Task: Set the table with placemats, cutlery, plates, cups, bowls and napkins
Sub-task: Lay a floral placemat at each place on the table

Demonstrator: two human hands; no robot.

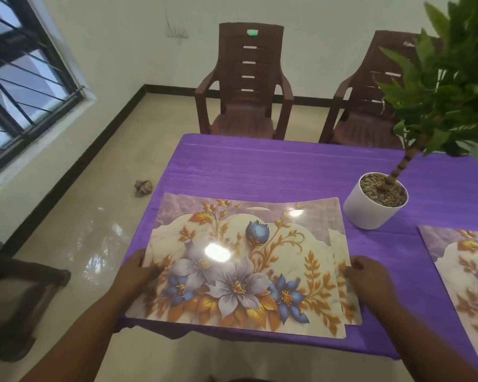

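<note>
Home dining room: table (287, 166), chairs (246, 84)

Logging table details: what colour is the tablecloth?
Purple; the tablecloth shows best in the head view, the only one.

Soft daylight from the window (25, 78), white glare spots on the glossy placemat (243, 260), blurred, bowed wide-angle edges.

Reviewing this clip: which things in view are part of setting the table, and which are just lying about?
Part of the job:
- stacked floral placemats, held at both side edges by the left hand and right hand
- another placemat, laid at the right
- purple table

Just lying about:
- potted plant on the table
- two brown chairs
- crumpled paper on the floor
- window
</note>
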